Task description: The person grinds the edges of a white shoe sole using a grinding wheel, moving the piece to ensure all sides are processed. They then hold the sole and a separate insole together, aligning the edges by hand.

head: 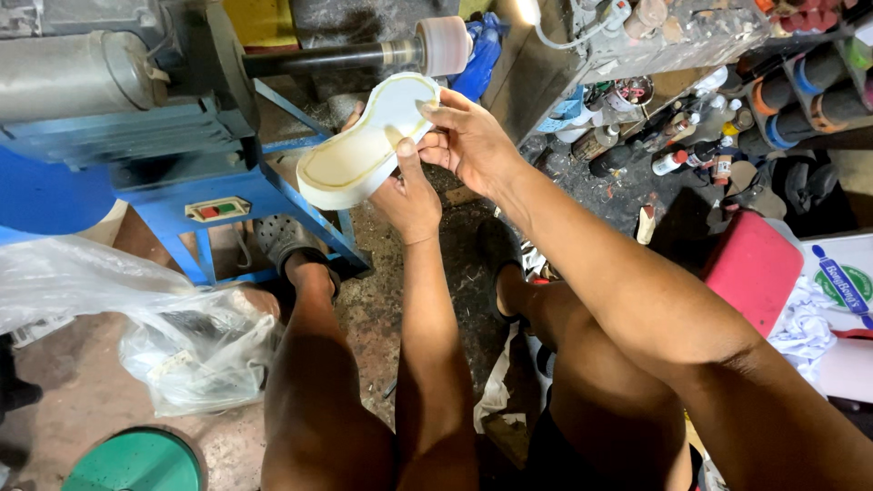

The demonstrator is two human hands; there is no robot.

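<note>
A white shoe sole (359, 150) with a yellowish line around its edge is held up in both my hands. My left hand (406, 195) grips its lower edge from beneath, thumb on top. My right hand (470, 136) pinches the upper right end. The sole's far end sits just below a pinkish sanding drum (446, 45) on a dark shaft sticking out from a blue machine (136, 155). My knees and feet show below.
A clear plastic bag (182, 336) lies on the floor at left, a green round lid (136, 464) below it. A cluttered shelf with bottles (691, 155) and rolls stands at right, with a red box (755, 268) beside my arm.
</note>
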